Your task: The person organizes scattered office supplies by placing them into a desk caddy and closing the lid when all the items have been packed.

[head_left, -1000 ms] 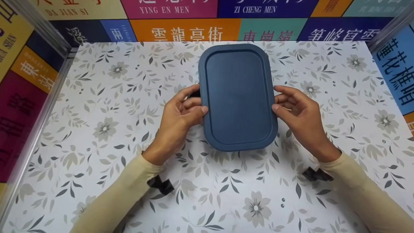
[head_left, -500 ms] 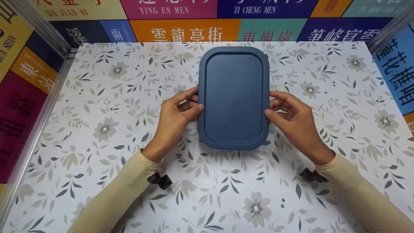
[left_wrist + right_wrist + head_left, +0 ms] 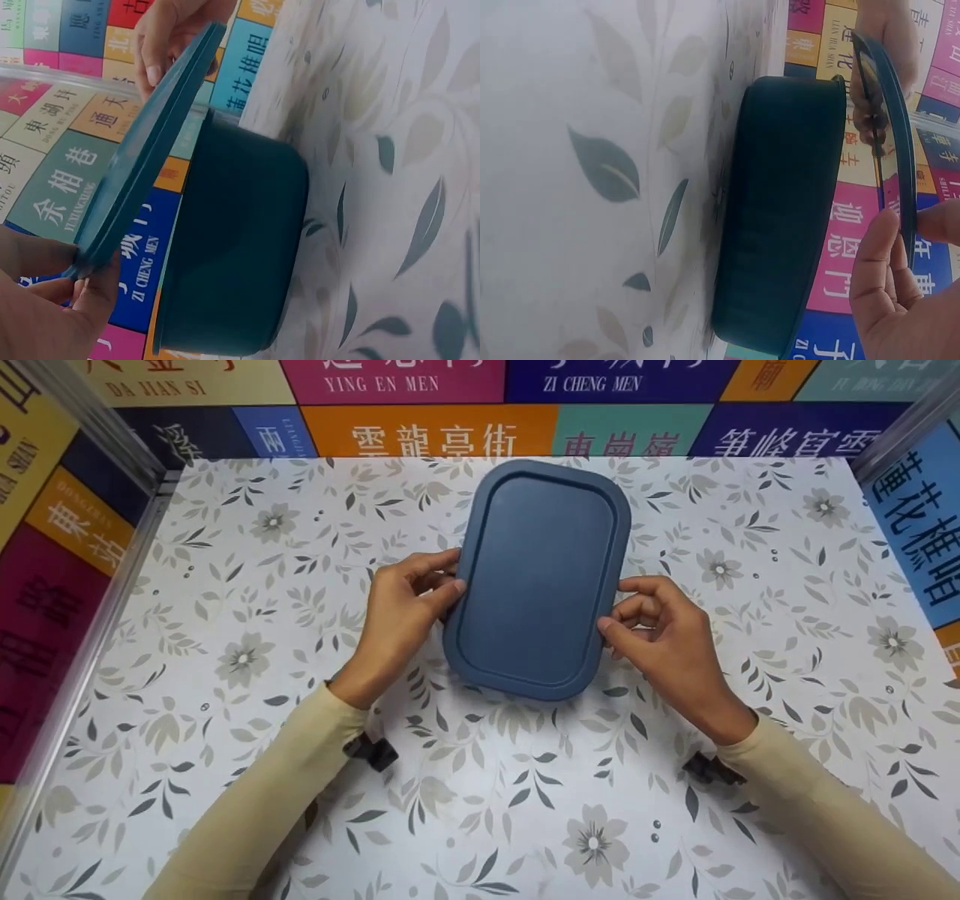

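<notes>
A dark blue rectangular lid with rounded corners is held between both hands in the head view, turned slightly clockwise. My left hand pinches its left long edge, thumb on top and fingers beneath. On the opposite edge my right hand pinches it the same way, a little nearer to me. Both wrist views show a deep dark container standing on the table under the lid. A gap separates the lid from the container's rim. From the head the lid hides this container.
The table wears a white cover with grey leaves and flowers. Coloured panels with printed characters stand along the back and both sides. Black bow-like pieces hang at both cuffs, such as the left black piece.
The lid has shifted slightly left and turned clockwise between both hands. My right hand has come left and a little toward me; my left hand has moved slightly away from me.
</notes>
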Motion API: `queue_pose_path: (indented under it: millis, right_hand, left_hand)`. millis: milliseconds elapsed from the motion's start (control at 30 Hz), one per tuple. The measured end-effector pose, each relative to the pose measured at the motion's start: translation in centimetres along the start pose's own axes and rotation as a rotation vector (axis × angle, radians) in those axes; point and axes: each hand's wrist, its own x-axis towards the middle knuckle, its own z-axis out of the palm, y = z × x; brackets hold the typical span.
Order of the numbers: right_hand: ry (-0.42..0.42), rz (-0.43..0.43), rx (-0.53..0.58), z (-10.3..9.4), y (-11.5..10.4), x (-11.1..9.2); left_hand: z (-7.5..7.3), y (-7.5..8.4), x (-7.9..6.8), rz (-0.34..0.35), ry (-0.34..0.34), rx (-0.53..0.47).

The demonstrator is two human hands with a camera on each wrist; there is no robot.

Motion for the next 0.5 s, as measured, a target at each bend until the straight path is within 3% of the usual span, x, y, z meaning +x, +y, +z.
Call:
queue_pose_path:
  millis: [300,500]
  right_hand:
    - [-0.024,0.065,-0.071,0.6,-0.1,0.2]
    - [-0.037,0.111,-0.009,1.1,0.0,0.6]
  left_hand:
    - [-0.5,-0.2,2.0,0.043,-0.092,0.198]
    - [-0.7,-0.3,3.1,0.081,-0.125,0.309]
